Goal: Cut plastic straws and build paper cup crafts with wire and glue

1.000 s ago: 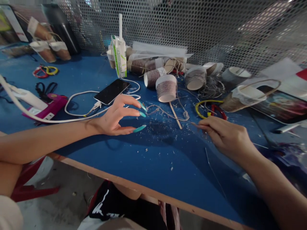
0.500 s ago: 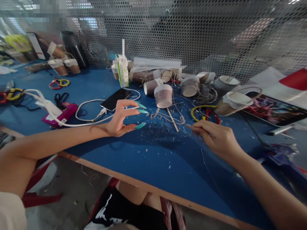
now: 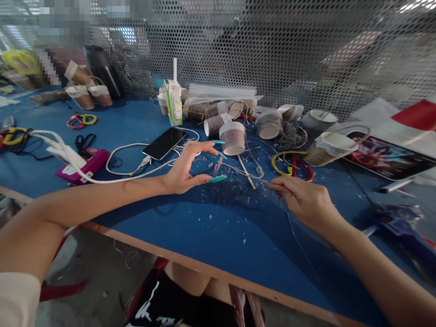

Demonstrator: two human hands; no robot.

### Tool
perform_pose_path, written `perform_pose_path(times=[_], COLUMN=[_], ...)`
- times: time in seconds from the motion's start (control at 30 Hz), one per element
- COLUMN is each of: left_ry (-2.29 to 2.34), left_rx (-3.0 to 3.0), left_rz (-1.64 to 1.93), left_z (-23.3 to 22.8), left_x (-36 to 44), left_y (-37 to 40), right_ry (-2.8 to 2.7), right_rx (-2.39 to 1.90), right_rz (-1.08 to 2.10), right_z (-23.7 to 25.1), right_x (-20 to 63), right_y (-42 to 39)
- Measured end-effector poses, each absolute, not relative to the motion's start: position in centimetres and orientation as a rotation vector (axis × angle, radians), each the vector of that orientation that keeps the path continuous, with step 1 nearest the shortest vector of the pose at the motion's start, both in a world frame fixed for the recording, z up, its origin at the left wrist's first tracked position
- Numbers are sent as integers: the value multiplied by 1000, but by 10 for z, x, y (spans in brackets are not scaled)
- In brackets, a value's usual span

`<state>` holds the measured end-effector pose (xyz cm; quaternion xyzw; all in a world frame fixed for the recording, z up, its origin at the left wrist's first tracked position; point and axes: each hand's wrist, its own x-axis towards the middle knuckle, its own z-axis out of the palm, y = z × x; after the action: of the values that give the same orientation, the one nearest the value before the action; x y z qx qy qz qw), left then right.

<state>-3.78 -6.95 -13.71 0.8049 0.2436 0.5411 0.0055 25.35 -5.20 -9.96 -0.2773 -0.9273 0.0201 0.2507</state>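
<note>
My left hand (image 3: 185, 170) hovers over the blue table with thumb and fingers apart and nothing between them. Its long turquoise nails are close to a loose strand of grey-brown cord (image 3: 238, 170). Fingers closed in a pinch, my right hand (image 3: 303, 193) grips the cord's right end, just past a small loop. Behind the cord lies a cup wrapped in brownish twine (image 3: 233, 140), its pale round end facing me. A thin wooden stick (image 3: 246, 172) points out toward me from below that cup.
More twine-wrapped cups (image 3: 269, 123) and a drink carton (image 3: 174, 103) line the back. Yellow-and-red-handled scissors (image 3: 281, 163), a tablet (image 3: 391, 156) and a blue glue gun (image 3: 403, 231) lie right. A phone (image 3: 164, 142), white cables and a magenta power strip (image 3: 83, 165) are left.
My left hand has moved right, closer to the cord and the wrapped cup, with its fingers still apart. My right hand stays nearly in place, pinching the cord.
</note>
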Motion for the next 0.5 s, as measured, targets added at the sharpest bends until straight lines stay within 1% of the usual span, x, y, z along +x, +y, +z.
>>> perform_pose_path(times=[0.23, 0.37, 0.5], left_ry=[731, 825, 878], left_rx=[2241, 2212, 2154], left_rz=[1484, 1432, 1415], left_z=[-138, -135, -133], left_x=[-31, -32, -33], left_y=[-69, -71, -72], right_ry=[-2489, -2435, -2400], right_rx=[-736, -881, -934], right_rz=[126, 200, 264], right_z=[-105, -101, -97], right_x=[248, 245, 242], right_y=[-56, -60, -63])
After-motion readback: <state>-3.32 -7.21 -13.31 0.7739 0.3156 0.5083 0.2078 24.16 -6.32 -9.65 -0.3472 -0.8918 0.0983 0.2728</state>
